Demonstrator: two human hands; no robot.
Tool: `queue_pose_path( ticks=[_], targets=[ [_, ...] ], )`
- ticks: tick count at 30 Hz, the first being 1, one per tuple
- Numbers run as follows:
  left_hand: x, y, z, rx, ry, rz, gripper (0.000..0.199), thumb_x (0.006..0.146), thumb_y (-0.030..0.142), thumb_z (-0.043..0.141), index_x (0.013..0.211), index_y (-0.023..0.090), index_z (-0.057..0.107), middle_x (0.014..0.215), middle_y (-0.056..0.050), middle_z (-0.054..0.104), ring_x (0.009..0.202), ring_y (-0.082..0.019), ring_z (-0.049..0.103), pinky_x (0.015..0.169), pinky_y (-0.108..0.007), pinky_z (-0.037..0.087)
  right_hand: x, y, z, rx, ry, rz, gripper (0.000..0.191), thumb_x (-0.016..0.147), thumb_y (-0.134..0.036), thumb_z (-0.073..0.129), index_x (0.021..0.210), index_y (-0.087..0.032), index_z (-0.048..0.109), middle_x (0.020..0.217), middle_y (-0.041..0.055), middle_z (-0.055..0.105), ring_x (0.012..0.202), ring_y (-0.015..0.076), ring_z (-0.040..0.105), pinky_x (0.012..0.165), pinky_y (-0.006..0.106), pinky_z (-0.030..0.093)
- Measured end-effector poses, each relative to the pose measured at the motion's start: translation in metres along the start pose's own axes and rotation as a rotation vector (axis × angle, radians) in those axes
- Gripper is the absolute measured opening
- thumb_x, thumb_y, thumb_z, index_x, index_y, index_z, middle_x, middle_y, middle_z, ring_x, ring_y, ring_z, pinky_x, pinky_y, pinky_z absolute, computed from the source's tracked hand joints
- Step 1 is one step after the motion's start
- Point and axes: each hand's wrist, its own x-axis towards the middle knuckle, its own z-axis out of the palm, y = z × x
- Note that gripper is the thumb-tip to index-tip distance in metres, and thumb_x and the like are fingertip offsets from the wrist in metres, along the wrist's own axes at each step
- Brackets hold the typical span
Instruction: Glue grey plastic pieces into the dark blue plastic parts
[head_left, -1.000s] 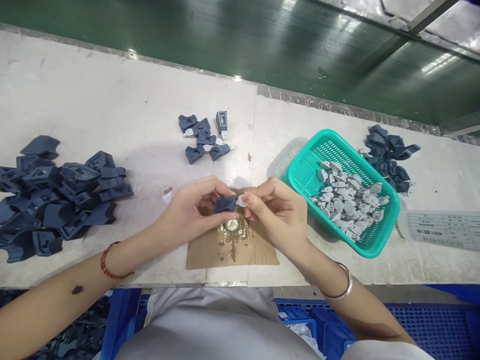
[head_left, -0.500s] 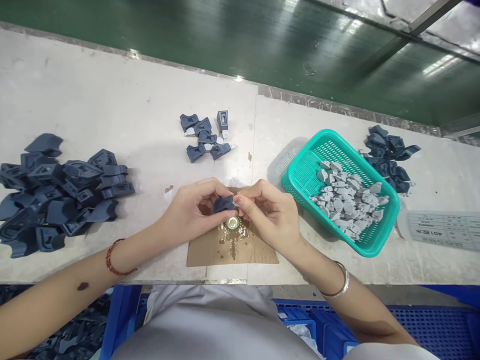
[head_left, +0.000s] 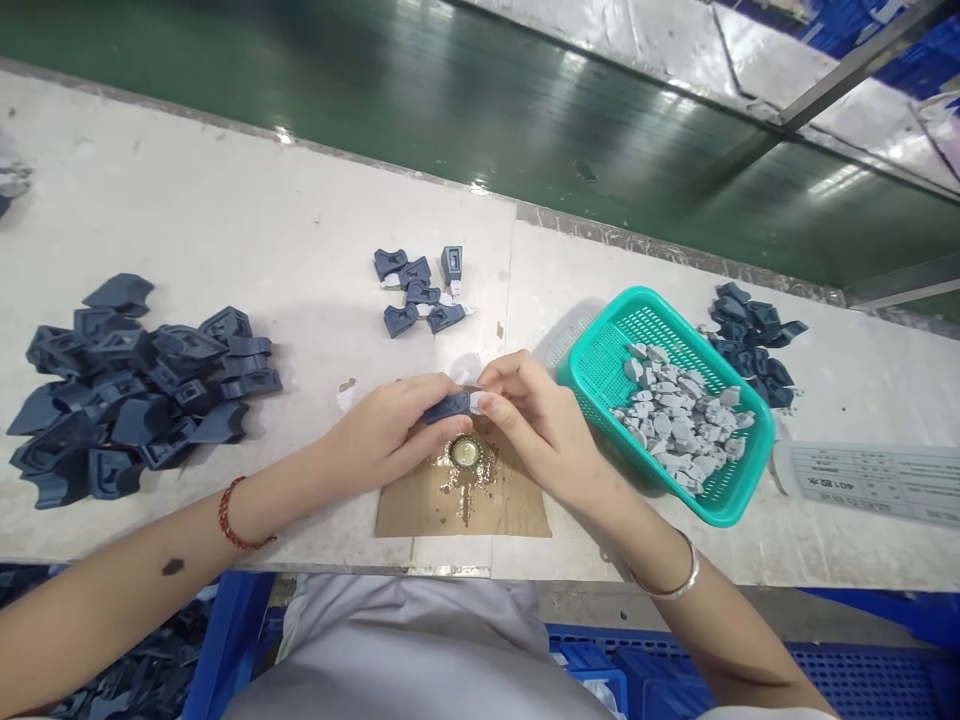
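Between thumb and fingers, my left hand [head_left: 401, 425] grips a dark blue-grey plastic piece [head_left: 448, 407]. My right hand [head_left: 536, 420] pinches a small light-grey piece [head_left: 475, 402] against the right end of the dark one. Below them lies a brown cardboard sheet [head_left: 517, 505], wet with shiny drops, with a small round cap of liquid [head_left: 466, 453] on it. Farther back sits a small group of dark pieces with light-grey ends [head_left: 424, 292]. To the right, a green basket [head_left: 585, 375] holds many loose light-grey pieces [head_left: 682, 415].
A large heap of dark pieces [head_left: 135, 380] covers the left of the white table [head_left: 315, 250]. Another dark cluster [head_left: 757, 335] lies behind the basket, and a labelled clear bottle [head_left: 862, 480] rests at right. A green belt surface [head_left: 337, 100] runs along the far edge.
The view has shifted slightly. In my left hand the dark piece has turned to lie more level, with the light-grey piece showing more clearly at its end. Both hands keep their grip.
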Motion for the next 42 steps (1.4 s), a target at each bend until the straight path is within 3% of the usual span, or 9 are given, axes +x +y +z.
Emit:
queue_pose_path(
  ticks=[4, 9, 16, 21, 26, 29, 31, 35, 42],
  targets=[
    [-0.001, -0.003, 0.002, 0.001, 0.018, 0.040, 0.029, 0.105, 0.037, 0.043, 0.091, 0.016, 0.058, 0.079, -0.001, 0.060, 0.070, -0.015, 0.055, 0.066, -0.028, 0.042, 0.005, -0.007, -0.008, -0.424, -0.114, -0.206, 0.038, 0.111, -0.034, 0.038, 0.076, -0.022, 0.044, 0.066, -0.0039, 0.048, 0.059, 0.0115, 0.044, 0.059, 0.027, 0.034],
    [0.001, -0.009, 0.006, 0.034, 0.052, 0.081, 0.028, 0.106, 0.034, 0.044, 0.089, 0.017, 0.058, 0.080, -0.002, 0.062, 0.071, -0.016, 0.057, 0.067, -0.028, 0.044, 0.009, -0.004, -0.002, -0.603, -0.119, -0.261, 0.039, 0.113, -0.035, 0.030, 0.077, -0.023, 0.041, 0.065, -0.0024, 0.047, 0.060, 0.0136, 0.046, 0.056, 0.028, 0.030],
    [-0.002, -0.013, 0.006, 0.122, 0.084, 0.140, 0.028, 0.107, 0.032, 0.043, 0.092, 0.015, 0.059, 0.081, -0.003, 0.066, 0.071, -0.016, 0.059, 0.065, -0.028, 0.045, 0.010, -0.006, 0.000, -0.450, -0.200, -0.102, 0.041, 0.113, -0.039, 0.028, 0.079, -0.022, 0.044, 0.070, -0.0007, 0.055, 0.063, 0.0133, 0.052, 0.062, 0.026, 0.037],
    [0.000, -0.008, 0.004, 0.180, 0.136, 0.213, 0.024, 0.107, 0.029, 0.043, 0.091, 0.017, 0.056, 0.077, -0.001, 0.061, 0.066, -0.015, 0.055, 0.060, -0.027, 0.043, 0.007, -0.016, 0.003, -0.560, -0.105, -0.112, 0.042, 0.112, -0.041, 0.028, 0.078, -0.022, 0.044, 0.070, -0.0001, 0.053, 0.061, 0.0138, 0.047, 0.058, 0.028, 0.033],
    [0.004, -0.005, -0.007, 0.324, 0.237, 0.263, 0.014, 0.104, 0.028, 0.051, 0.100, 0.017, 0.059, 0.082, -0.002, 0.062, 0.074, -0.018, 0.056, 0.067, -0.030, 0.047, 0.003, -0.028, -0.021, -0.398, -0.076, -0.045, 0.042, 0.111, -0.044, 0.036, 0.085, -0.021, 0.059, 0.079, 0.0016, 0.065, 0.073, 0.0153, 0.061, 0.067, 0.028, 0.042],
    [0.005, -0.012, -0.017, 0.532, 0.364, 0.160, 0.018, 0.102, 0.028, 0.056, 0.111, 0.015, 0.066, 0.102, -0.010, 0.066, 0.093, -0.025, 0.058, 0.082, -0.038, 0.050, -0.003, -0.027, -0.052, -0.566, 0.278, 0.073, 0.034, 0.105, -0.046, 0.046, 0.096, -0.021, 0.068, 0.089, 0.0050, 0.072, 0.078, 0.0194, 0.064, 0.071, 0.032, 0.044],
    [0.006, -0.018, -0.021, 0.638, 0.409, 0.020, 0.025, 0.101, 0.028, 0.059, 0.120, 0.017, 0.069, 0.116, -0.014, 0.061, 0.103, -0.029, 0.055, 0.090, -0.044, 0.051, -0.007, -0.022, -0.073, -0.806, 0.422, 0.320, 0.030, 0.101, -0.042, 0.051, 0.104, -0.020, 0.070, 0.100, 0.0098, 0.074, 0.079, 0.0232, 0.064, 0.069, 0.035, 0.041],
    [0.007, -0.025, -0.022, 0.560, 0.370, -0.203, 0.036, 0.097, 0.024, 0.061, 0.133, 0.023, 0.065, 0.120, -0.012, 0.054, 0.103, -0.027, 0.057, 0.089, -0.043, 0.055, -0.012, -0.008, -0.098, -1.003, 0.331, 0.720, 0.037, 0.095, -0.030, 0.051, 0.120, -0.013, 0.071, 0.118, 0.0187, 0.074, 0.082, 0.0290, 0.065, 0.069, 0.039, 0.040],
    [0.006, -0.013, -0.040, 0.565, 0.338, -0.164, 0.038, 0.095, 0.023, 0.057, 0.134, 0.021, 0.059, 0.130, -0.013, 0.054, 0.120, -0.030, 0.055, 0.103, -0.046, 0.051, -0.006, -0.001, -0.092, -0.980, 0.205, 0.753, 0.034, 0.090, -0.019, 0.050, 0.115, -0.011, 0.071, 0.116, 0.0218, 0.074, 0.076, 0.0280, 0.064, 0.068, 0.040, 0.043]
  ],
)
